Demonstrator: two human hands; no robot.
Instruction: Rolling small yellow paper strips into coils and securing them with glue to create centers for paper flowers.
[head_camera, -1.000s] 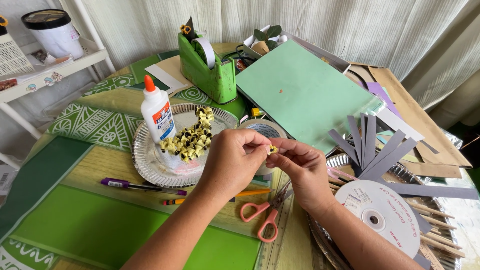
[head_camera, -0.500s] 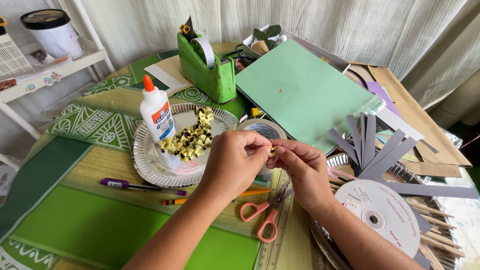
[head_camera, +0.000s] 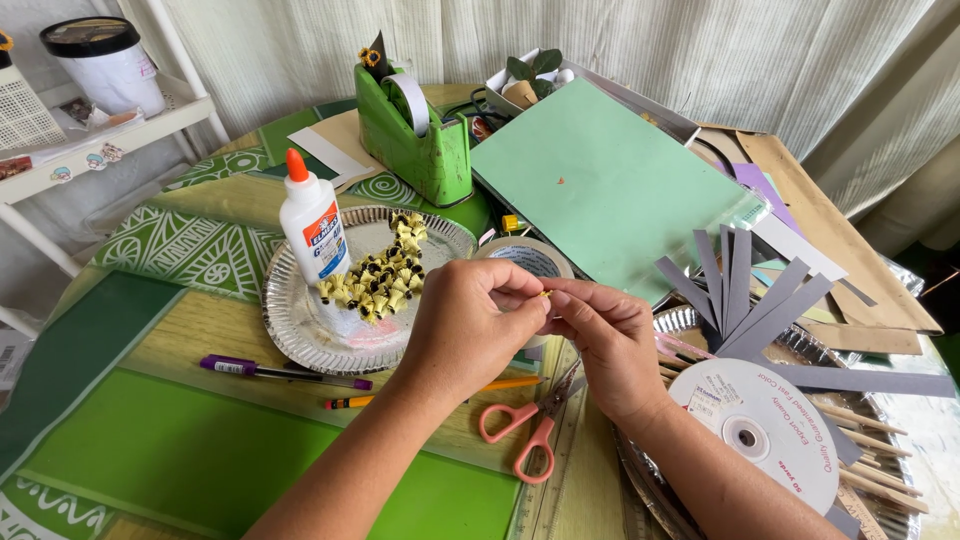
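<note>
Shelf unit (head_camera: 95, 150), white, stands at far left beside the table, a lidded white tub (head_camera: 105, 62) on it. Right of that, near you, the green patterned table cover (head_camera: 150, 440) lies bare: this is your widest open room.

Purple pen (head_camera: 285, 372) and yellow pencil (head_camera: 430, 392) lie just near of the foil plate (head_camera: 300, 320). On the plate: white glue bottle (head_camera: 313, 220) upright at its left, a heap of small yellow-and-black paper pieces (head_camera: 378, 272) at its middle.

Your left hand (head_camera: 465, 325) comes in above the plate's right rim, fingers closed. Your right hand (head_camera: 605, 335) meets it fingertip to fingertip. Both pinch one tiny yellow piece (head_camera: 545, 293) between them, held above the table just near of the tape roll (head_camera: 530, 258). It is too small to tell its shape.

Orange-handled scissors (head_camera: 530, 425) lie directly below the hands, blades open, on a clear ruler. Far of the hands: green tape dispenser (head_camera: 420, 135), then the large pale green sheet (head_camera: 610, 180) lying flat.

Right side is crowded. Grey paper strips (head_camera: 760, 300) fan out just beside your right hand. White ribbon spool (head_camera: 765, 430) sits against your right forearm on a second foil tray with wooden sticks (head_camera: 880, 475). Brown card (head_camera: 820, 225) overhangs the table's far right edge.
</note>
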